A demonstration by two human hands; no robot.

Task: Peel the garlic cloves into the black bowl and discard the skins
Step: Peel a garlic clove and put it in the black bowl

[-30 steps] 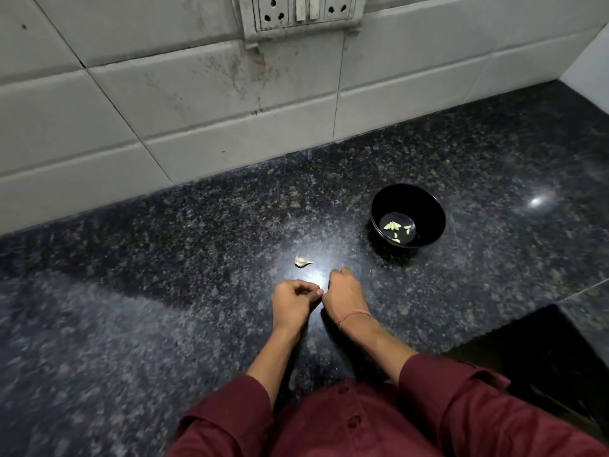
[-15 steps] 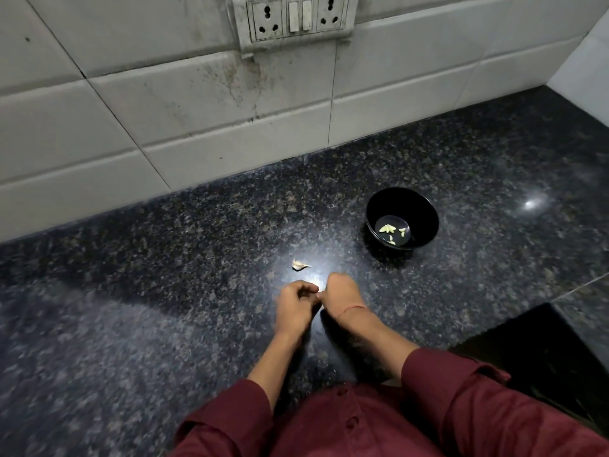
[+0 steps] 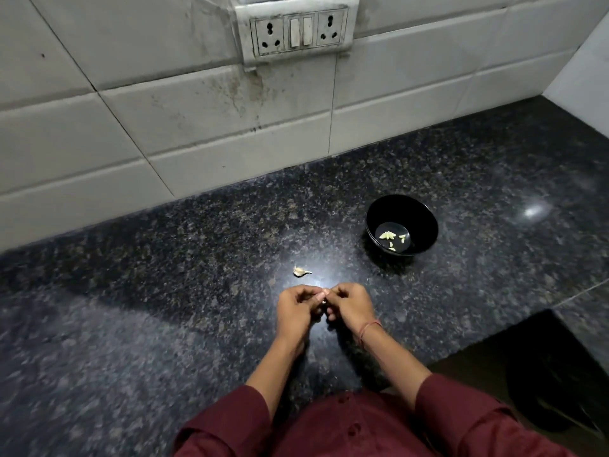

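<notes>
My left hand (image 3: pixel 296 310) and my right hand (image 3: pixel 351 306) meet fingertip to fingertip just above the dark granite counter (image 3: pixel 164 324). Between them they pinch a small pale garlic clove (image 3: pixel 324 301), mostly hidden by the curled fingers. A loose unpeeled clove (image 3: pixel 301 271) lies on the counter just beyond my hands. The black bowl (image 3: pixel 425 219) stands to the upper right, with several small peeled pale pieces (image 3: pixel 390 238) at its bottom.
A white tiled wall (image 3: pixel 197 133) with a socket panel (image 3: pixel 298 29) runs along the counter's back. At the lower right the counter ends, and a dark bin (image 3: pixel 557 374) sits below its edge. My maroon sleeves fill the bottom.
My hands have drawn closer together, fingertips now touching around the clove. The camera has tilted up, showing more of the wall. Bowl and loose clove have not moved.
</notes>
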